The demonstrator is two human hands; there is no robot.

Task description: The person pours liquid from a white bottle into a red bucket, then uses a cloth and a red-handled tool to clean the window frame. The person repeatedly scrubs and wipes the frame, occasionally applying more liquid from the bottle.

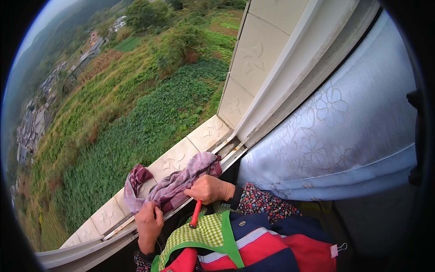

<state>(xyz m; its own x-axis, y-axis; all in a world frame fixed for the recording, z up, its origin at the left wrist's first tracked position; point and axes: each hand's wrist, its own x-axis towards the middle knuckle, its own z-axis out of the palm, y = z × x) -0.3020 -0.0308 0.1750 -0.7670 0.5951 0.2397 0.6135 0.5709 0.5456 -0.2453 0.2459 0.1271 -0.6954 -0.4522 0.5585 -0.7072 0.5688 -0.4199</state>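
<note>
A crumpled pink and maroon cloth lies along the window track and the tiled outer ledge, one end bent over the tiles. My left hand is curled at the cloth's lower left part; whether its fingers pinch the cloth is hard to tell. My right hand is closed round a red handle, whose dark round end points down towards the checked green apron. The upper end of that tool is hidden by the hand and cloth, so its kind cannot be told. The right fist rests against the cloth's near edge.
The white window frame rises at the right, with a pale flowered curtain beside it. Beyond the tiled ledge is a drop to green fields. Dirt and rust marks show in the window track. A pink binder clip hangs on the clothing.
</note>
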